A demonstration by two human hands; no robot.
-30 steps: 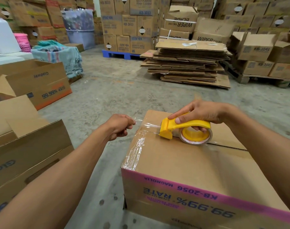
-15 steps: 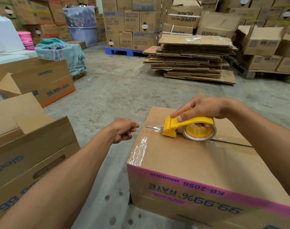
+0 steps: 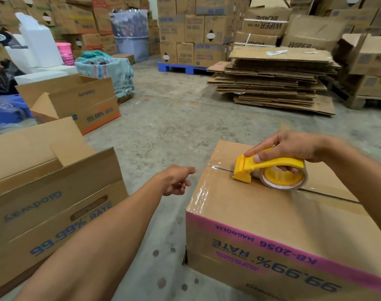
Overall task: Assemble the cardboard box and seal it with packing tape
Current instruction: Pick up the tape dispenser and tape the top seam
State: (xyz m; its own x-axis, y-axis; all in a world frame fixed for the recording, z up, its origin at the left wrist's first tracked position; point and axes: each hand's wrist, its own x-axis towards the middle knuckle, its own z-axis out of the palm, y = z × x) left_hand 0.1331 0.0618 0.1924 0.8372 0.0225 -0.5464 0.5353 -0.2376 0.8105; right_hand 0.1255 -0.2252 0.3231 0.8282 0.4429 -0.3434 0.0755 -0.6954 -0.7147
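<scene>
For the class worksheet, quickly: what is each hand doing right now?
Left hand: open, holding nothing, beside the cardboard box.
Right hand: closed on the yellow tape dispenser, which rests on the box top.

The cardboard box [image 3: 261,213] was brown with a pink band and blue lettering; the tape dispenser [image 3: 269,165] bright yellow; a pallet [image 3: 180,68] blue; a basket [image 3: 65,53] pink; the floor [image 3: 163,127] mottled grey
</scene>
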